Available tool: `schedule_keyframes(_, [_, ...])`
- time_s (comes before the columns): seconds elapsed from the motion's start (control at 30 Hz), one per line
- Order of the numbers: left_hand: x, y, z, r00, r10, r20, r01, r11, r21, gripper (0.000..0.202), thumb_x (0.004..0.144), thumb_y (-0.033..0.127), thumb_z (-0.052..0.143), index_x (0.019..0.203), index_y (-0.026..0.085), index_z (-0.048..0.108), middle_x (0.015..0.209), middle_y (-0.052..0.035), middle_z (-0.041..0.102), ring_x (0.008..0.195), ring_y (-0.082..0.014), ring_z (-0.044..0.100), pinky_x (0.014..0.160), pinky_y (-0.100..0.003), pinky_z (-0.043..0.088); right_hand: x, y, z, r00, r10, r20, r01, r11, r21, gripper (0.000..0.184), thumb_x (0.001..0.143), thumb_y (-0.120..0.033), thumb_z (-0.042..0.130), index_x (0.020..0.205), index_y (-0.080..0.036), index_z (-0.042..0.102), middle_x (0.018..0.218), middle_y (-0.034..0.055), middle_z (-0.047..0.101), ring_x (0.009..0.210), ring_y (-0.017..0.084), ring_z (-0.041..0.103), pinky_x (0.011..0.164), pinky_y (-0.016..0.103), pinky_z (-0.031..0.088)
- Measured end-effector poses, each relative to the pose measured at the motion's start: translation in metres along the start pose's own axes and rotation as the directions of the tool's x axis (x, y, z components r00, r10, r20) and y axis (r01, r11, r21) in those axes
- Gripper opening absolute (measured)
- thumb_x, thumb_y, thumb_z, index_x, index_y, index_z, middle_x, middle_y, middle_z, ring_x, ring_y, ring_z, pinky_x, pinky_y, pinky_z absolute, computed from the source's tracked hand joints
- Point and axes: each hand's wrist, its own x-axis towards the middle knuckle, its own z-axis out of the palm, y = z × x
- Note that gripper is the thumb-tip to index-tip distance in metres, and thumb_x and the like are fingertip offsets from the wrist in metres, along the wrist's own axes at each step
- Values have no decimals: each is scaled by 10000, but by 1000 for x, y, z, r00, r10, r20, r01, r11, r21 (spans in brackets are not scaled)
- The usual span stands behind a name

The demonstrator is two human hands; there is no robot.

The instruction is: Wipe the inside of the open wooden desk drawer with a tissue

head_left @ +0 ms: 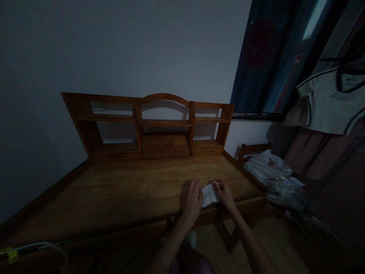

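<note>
Down right of the frame's middle, the right hand (224,193) pinched a white cloth (209,195); too dark to tell if the left hand (194,199) held it.

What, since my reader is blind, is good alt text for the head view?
A person's right hand holds a white cloth or tissue at the front edge of a wooden desk, left hand beside it. A shelved hutch stands behind; a white shirt hangs at right.

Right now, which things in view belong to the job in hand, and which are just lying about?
In the job, it seems:
left hand
right hand
white cloth or paper
desk

Just about:
plastic bags
hanging shirt
white cable
chair
</note>
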Motion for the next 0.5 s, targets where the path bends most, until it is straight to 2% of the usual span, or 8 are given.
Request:
schedule_keyframes(0.07, [-2, 6, 1, 981, 138, 135, -159, 974, 159, 486, 1022, 335, 315, 1455, 193, 484, 1589, -88, 398, 1489, -248, 306, 1247, -445, 208, 3, 4, 1, 1000, 4, 2, -4, 1000, -20, 423, 768, -521, 672, 992, -163, 681, 859, 65, 741, 749, 216, 666, 660, 294, 508])
schedule_keyframes(0.13, [-2, 8, 5, 955, 177, 239, -224, 956, 188, 539, 1028, 398, 304, 1497, 174, 445, 1618, -80, 354, 1520, -246, 242, 1269, -435, 142, 7, 5, 1, 1000, 9, 18, -8, 999, -48, 420, 783, -520, 655, 1007, -167, 679, 845, 61, 740, 725, 216, 662, 653, 300, 508])
schedule_keyframes(0.27, [3, 2, 12, 916, 129, 379, -218, 955, 202, 642, 1022, 477, 272, 1523, 99, 402, 1607, -132, 355, 1517, -266, 255, 1266, -446, 135, 12, 7, -5, 1000, -11, 3, 11, 993, -115, 412, 823, -505, 621, 1060, -172, 673, 880, 73, 738, 782, 239, 670, 747, 349, 527])
schedule_keyframes(0.33, [8, -4, 14, 897, 121, 424, -222, 955, 196, 673, 1012, 498, 289, 1519, 70, 402, 1601, -155, 353, 1514, -280, 263, 1266, -453, 129, 11, 6, -9, 994, -91, -60, 74, 968, -238, 419, 869, -478, 569, 1142, -172, 655, 978, 104, 735, 889, 266, 672, 856, 405, 521])
schedule_keyframes(0.4, [12, -9, 14, 880, 134, 456, -248, 948, 200, 697, 1004, 508, 306, 1520, 47, 391, 1608, -164, 329, 1520, -283, 242, 1267, -447, 117, 5, 3, -11, 968, -232, -92, 175, 895, -411, 419, 917, -414, 491, 1220, -163, 635, 1117, 149, 710, 1041, 298, 649, 973, 467, 481])
schedule_keyframes(0.43, [14, -11, 13, 873, 139, 467, -262, 942, 209, 701, 1001, 504, 314, 1524, 43, 382, 1614, -164, 315, 1525, -280, 229, 1267, -440, 111, 0, 0, -11, 951, -304, -54, 241, 841, -484, 420, 928, -370, 461, 1251, -161, 629, 1193, 164, 688, 1122, 306, 624, 1027, 486, 452])
schedule_keyframes(0.5, [16, -15, 14, 868, 139, 477, -278, 932, 233, 692, 992, 474, 341, 1532, 42, 366, 1620, -162, 301, 1530, -272, 210, 1268, -422, 93, -13, -3, -8, 910, -394, 132, 398, 733, -552, 444, 932, -293, 427, 1318, -173, 612, 1351, 156, 622, 1281, 296, 544, 1128, 489, 378])
